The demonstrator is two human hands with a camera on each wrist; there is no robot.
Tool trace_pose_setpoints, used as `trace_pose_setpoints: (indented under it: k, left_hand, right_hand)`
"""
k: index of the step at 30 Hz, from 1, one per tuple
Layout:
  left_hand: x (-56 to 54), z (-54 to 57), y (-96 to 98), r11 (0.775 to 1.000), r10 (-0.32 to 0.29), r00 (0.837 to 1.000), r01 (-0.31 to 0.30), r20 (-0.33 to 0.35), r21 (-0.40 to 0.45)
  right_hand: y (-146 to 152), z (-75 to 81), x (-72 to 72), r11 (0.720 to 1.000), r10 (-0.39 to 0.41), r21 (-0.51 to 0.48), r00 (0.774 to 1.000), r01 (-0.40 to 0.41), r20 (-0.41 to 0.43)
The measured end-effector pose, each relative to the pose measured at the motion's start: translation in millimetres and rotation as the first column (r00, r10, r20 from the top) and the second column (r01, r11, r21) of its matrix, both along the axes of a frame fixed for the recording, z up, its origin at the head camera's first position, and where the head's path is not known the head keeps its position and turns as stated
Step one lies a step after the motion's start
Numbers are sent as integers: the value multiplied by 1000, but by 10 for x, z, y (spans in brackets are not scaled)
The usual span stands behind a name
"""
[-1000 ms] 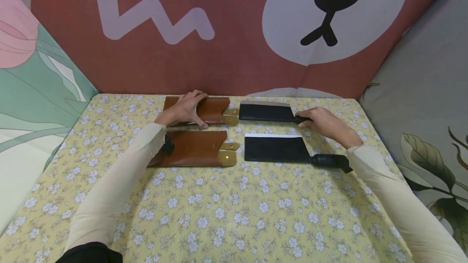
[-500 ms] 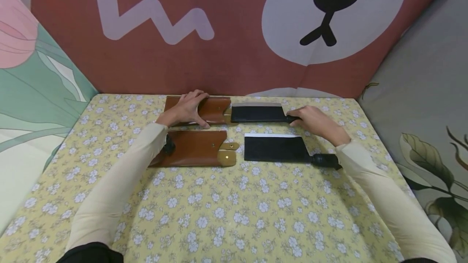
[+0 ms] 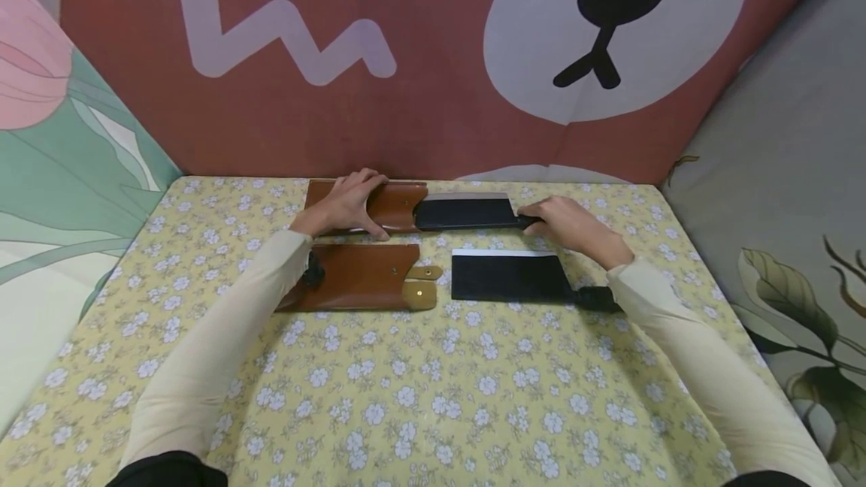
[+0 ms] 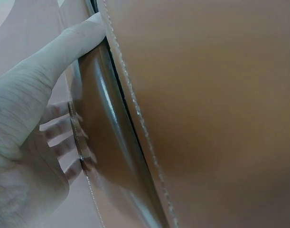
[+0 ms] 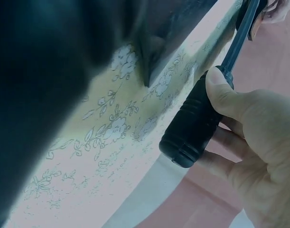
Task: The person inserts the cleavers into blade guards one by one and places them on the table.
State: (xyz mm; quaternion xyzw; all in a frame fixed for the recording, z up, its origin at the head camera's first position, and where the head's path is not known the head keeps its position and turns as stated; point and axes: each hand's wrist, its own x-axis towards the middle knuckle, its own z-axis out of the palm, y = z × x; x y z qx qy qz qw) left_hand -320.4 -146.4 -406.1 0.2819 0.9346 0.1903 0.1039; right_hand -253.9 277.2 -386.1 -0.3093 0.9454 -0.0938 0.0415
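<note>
My left hand [image 3: 348, 203] grips the far brown leather knife sheath [image 3: 398, 205] across its width, thumb at the near edge and fingers over the far edge. In the left wrist view the thumb [image 4: 64, 52] presses along this sheath's side. My right hand [image 3: 568, 224] holds the far cleaver [image 3: 467, 213] by its handle. The right wrist view shows thumb and fingers round the black, ridged handle [image 5: 192, 118]. This cleaver's dark blade lies flat, its front end right at the sheath's mouth, and the sheath's strap tabs are hidden there.
A second brown sheath [image 3: 365, 276] with two tan snap tabs lies nearer, partly under the left wrist. To its right rests a second black cleaver [image 3: 510, 276], its handle end hidden by the right sleeve. A floral cloth [image 3: 433, 397] covers the table; a printed fabric wall [image 3: 433, 126] stands behind.
My right hand has slid the far cleaver leftward, from beside the tabs to the sheath's mouth, covering the tabs. The left hand has stayed almost in place on the sheath.
</note>
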Motion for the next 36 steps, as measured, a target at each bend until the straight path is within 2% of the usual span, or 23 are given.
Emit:
trace_pose_setpoints:
  k: [8,15,21,28,36]
  left_hand:
    - [2,-5,14,1000,8,1000,-8,-10,0]
    - [12,-25,83,1000,-8,1000,8,9,-6]
    - [0,-9,64,1000,15,1000,-14,8,-26]
    - [-13,-10,50,1000,11,1000,-11,8,-27]
    - [3,7,49,999,0,999,1,33,-36]
  right_hand:
    - [-24,39,-63,1000,21,-18,1000,-21,2]
    - [-12,13,-81,1000,9,11,1000,-10,9]
    - [-152,5,-135,999,47,5,999,-47,-12]
    - [-245,-20,-185,999,47,28,999,-46,-20]
    - [-265,-42,-184,997,-34,66,995,28,98]
